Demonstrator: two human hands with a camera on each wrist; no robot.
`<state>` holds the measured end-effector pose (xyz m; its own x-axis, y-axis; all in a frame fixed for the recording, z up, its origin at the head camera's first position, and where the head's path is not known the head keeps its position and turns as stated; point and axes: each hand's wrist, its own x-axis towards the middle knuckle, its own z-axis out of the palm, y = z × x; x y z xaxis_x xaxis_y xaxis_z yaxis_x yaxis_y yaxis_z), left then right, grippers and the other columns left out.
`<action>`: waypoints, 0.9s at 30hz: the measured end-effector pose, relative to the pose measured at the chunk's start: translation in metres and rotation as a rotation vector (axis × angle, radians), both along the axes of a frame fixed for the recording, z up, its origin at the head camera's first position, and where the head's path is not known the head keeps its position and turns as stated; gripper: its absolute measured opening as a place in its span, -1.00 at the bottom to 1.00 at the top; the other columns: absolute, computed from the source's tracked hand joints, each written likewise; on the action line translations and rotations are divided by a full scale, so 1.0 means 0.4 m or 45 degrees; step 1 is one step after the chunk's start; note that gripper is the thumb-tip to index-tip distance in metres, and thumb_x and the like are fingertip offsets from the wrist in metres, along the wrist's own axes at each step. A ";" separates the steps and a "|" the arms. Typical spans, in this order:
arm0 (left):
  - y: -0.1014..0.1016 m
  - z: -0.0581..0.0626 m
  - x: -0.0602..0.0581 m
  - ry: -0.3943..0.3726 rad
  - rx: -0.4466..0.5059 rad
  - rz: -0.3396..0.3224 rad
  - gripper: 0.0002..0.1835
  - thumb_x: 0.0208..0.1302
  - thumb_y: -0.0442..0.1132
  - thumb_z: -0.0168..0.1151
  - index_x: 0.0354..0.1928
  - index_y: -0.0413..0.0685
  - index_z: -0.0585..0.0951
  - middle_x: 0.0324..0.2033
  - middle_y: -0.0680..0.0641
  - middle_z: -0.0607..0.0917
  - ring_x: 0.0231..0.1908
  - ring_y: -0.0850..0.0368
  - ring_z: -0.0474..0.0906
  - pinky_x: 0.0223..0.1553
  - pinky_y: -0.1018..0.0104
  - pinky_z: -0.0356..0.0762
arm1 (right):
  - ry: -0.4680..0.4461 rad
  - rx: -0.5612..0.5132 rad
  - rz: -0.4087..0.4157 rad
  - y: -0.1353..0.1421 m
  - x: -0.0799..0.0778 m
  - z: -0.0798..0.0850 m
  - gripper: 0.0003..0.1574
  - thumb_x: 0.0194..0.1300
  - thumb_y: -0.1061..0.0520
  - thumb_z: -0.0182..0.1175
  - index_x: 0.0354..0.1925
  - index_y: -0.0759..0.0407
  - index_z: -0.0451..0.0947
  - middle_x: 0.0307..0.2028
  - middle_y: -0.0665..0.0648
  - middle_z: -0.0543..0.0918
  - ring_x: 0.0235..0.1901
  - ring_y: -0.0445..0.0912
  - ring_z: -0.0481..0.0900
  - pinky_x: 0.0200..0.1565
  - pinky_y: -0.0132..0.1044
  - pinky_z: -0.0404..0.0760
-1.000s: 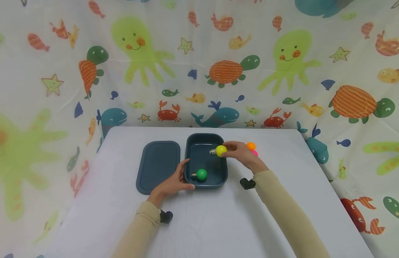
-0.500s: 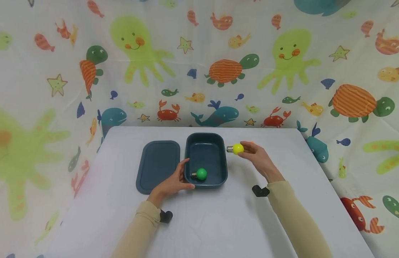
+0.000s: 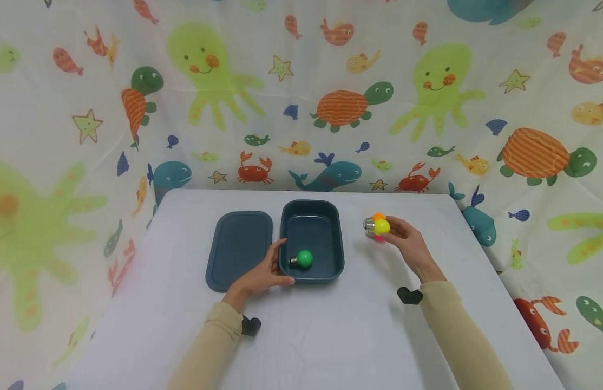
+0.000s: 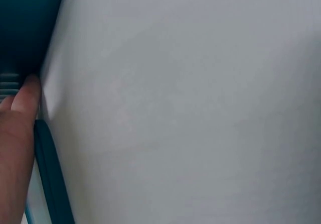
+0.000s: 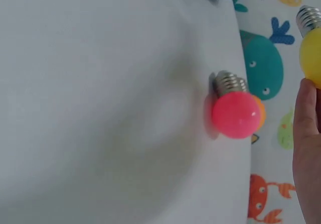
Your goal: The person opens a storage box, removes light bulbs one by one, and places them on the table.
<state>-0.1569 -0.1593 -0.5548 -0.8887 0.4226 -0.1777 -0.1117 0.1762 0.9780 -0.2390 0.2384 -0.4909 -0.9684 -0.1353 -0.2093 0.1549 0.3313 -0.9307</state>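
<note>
In the head view my right hand (image 3: 407,244) pinches a yellow light bulb (image 3: 382,227) by its round end, its metal screw base pointing left. Directly behind it on the table show an orange bulb (image 3: 379,216) and a pink bulb (image 5: 236,114), both partly covered by the yellow one. My left hand (image 3: 260,276) rests against the near left corner of a dark blue rectangular container (image 3: 336,238), fingers along its left wall and thumb at the front. Inside the container lies a green bulb (image 3: 305,259), screw base to the left.
A flat dark blue lid (image 3: 240,249) lies on the white table (image 3: 321,336), left of the container. Behind the table hangs a curtain (image 3: 301,97) printed with sea animals.
My right hand has moved to the right with the yellow bulb, from over the container to above the orange and pink bulbs. The left hand has stayed at the container.
</note>
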 end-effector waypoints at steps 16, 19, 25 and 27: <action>-0.003 0.002 -0.005 0.001 0.010 -0.010 0.17 0.13 -0.25 0.47 0.51 0.36 -0.20 0.54 -0.10 -0.18 0.49 -0.05 -0.11 0.43 0.00 -0.03 | -0.059 0.142 0.043 0.066 0.000 -0.098 -0.09 0.29 -0.09 0.30 0.46 0.12 0.16 0.39 0.25 0.27 0.33 0.17 0.26 0.35 0.04 0.25; -0.003 0.002 -0.004 0.008 0.004 -0.018 0.17 0.12 -0.23 0.47 0.51 0.36 -0.20 0.54 -0.10 -0.18 0.49 -0.05 -0.10 0.43 0.00 -0.02 | -0.062 0.179 0.056 0.071 0.000 -0.107 -0.08 0.30 -0.08 0.29 0.46 0.14 0.15 0.39 0.27 0.28 0.33 0.18 0.26 0.34 0.05 0.27; -0.002 0.006 0.001 -0.001 -0.008 -0.003 0.17 0.11 -0.20 0.49 0.50 0.43 -0.20 0.54 -0.06 -0.14 0.49 -0.01 -0.07 0.42 0.04 0.01 | -0.104 0.193 0.066 0.076 0.001 -0.120 -0.07 0.31 -0.09 0.29 0.47 0.13 0.13 0.39 0.26 0.28 0.33 0.17 0.26 0.33 0.03 0.29; -0.001 0.009 0.003 -0.010 -0.016 0.004 0.17 0.10 -0.20 0.49 0.50 0.46 -0.19 0.54 -0.05 -0.14 0.49 0.00 -0.06 0.42 0.06 0.01 | -0.115 0.192 0.061 0.077 0.001 -0.124 -0.07 0.31 -0.07 0.29 0.48 0.13 0.12 0.39 0.26 0.27 0.33 0.17 0.26 0.34 0.02 0.29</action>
<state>-0.1558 -0.1597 -0.5512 -0.8888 0.4172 -0.1896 -0.1197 0.1879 0.9749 -0.2387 0.2692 -0.5404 -0.9380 -0.1411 -0.3166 0.2164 0.4752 -0.8529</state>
